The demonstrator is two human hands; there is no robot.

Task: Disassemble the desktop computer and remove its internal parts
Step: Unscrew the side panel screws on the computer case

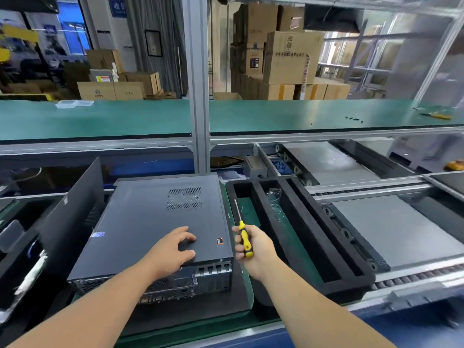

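We see the desktop computer point(160, 222) lying on its side on a dark mat at the near edge of the table point(266, 320), its side panel up and still closed, its rear ports facing us. Our left hand point(173, 249) rests flat on that panel near the rear edge, fingers point(188, 238) spread wide and holding nothing; the arm hides part of the rear plate below it. Our right hand point(253, 247) is just beside the case's right edge, fingers curled round the yellow-and-black handle of a screwdriver point(243, 234), whose thin shaft points up and away. The tip is hard to make out against the black foam tray point(326, 247) behind it. That tray sits to the right of the case; a clear plastic bag point(275, 199) lies in one slot, contents unreadable. A loose dark panel point(72, 214) leans at the case's left, its lower part cut off by clutter. On the green shelf point(125, 119) above, small dark specks point(354, 119) may be screws; we cannot tell.
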